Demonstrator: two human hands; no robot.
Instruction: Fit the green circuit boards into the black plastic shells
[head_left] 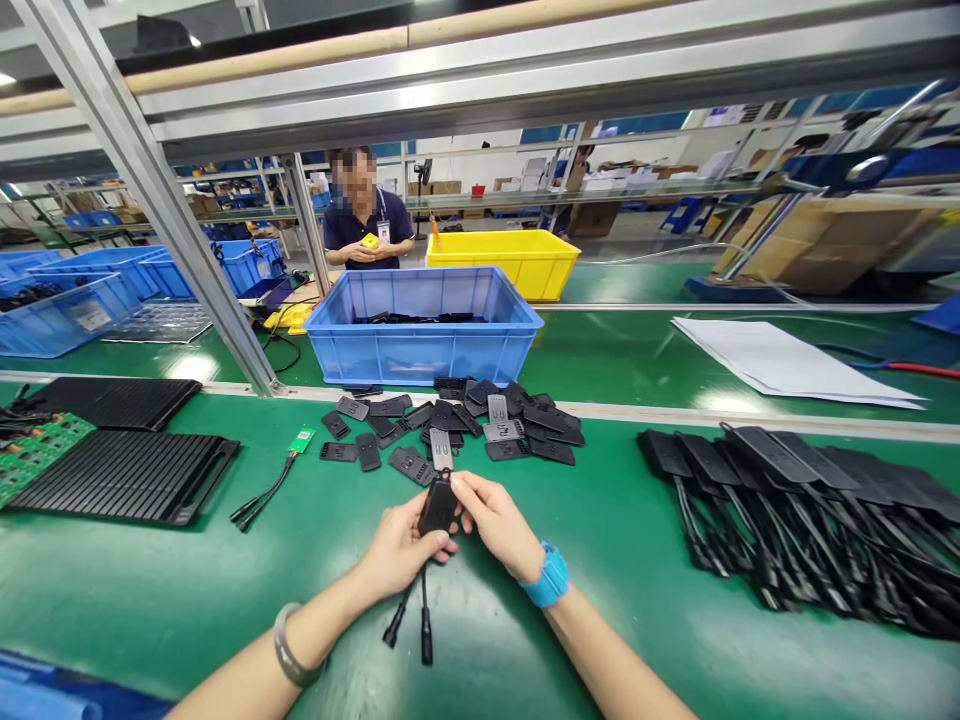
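Between my hands is a small black plastic case [437,507] with a loop at its top. Two short black cables with plug ends [426,630] hang from its lower end. My left hand [397,548] is closed around the case's left side, thumb across its lower front. Closed at the upper right edge, my right hand [501,522] pinches the same case; its fingertips are partly hidden. Just beyond lies a loose pile of flat black plastic covers [450,420]. To the left rests a green circuit board [301,441] with two black cable leads.
Finished-looking black cases with cables [780,480] are heaped at right. Slotted black trays [127,475] and green boards [45,460] lie at left. A blue bin [424,355] stands behind the covers, a yellow bin [510,265] beyond. A metal post [172,220] rises left; a person [367,225] faces me.
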